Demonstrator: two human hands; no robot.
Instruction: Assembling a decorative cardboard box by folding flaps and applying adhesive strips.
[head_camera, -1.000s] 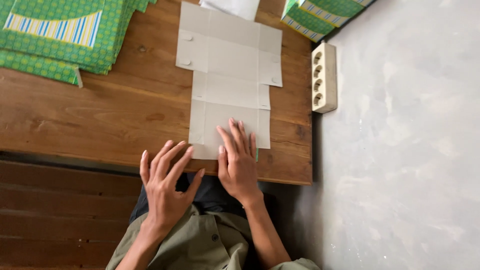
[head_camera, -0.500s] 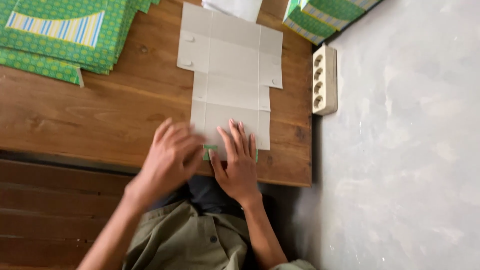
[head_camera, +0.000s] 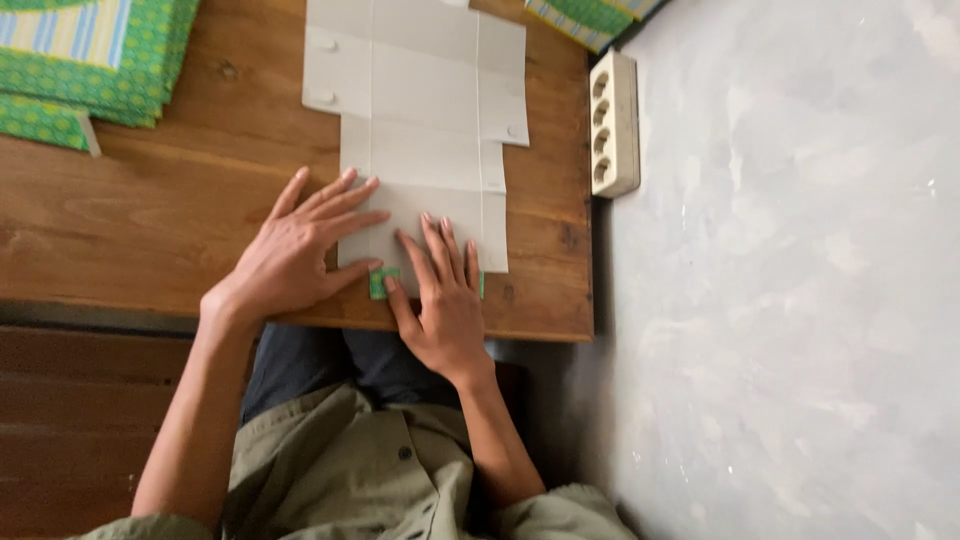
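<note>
A person seated at a wooden table presses both bare hands flat on an unfolded white cardboard box blank that lies plain side up, stretching from the table's near edge toward its far side. The left hand lies palm down with fingers spread, its fingertips on the blank's near left corner and the rest of the hand on bare wood. The right hand also lies palm down, fingers together, pressing the blank's near edge. Neither hand grips anything; both are open and flat. Under the right hand's thumb, a narrow strip of the blank has been folded over, showing its green printed side, which was only starting to show half a second earlier. A second ago, both hands were at the table's edge with the left one off the blank; since then the left hand has moved forward onto the table and the blank. At the far left sits a stack of flat green patterned sheets with blue and yellow stripes. More green patterned pieces lie at the far right. A cream power strip rests along the table's right edge, beside a grey floor.
</note>
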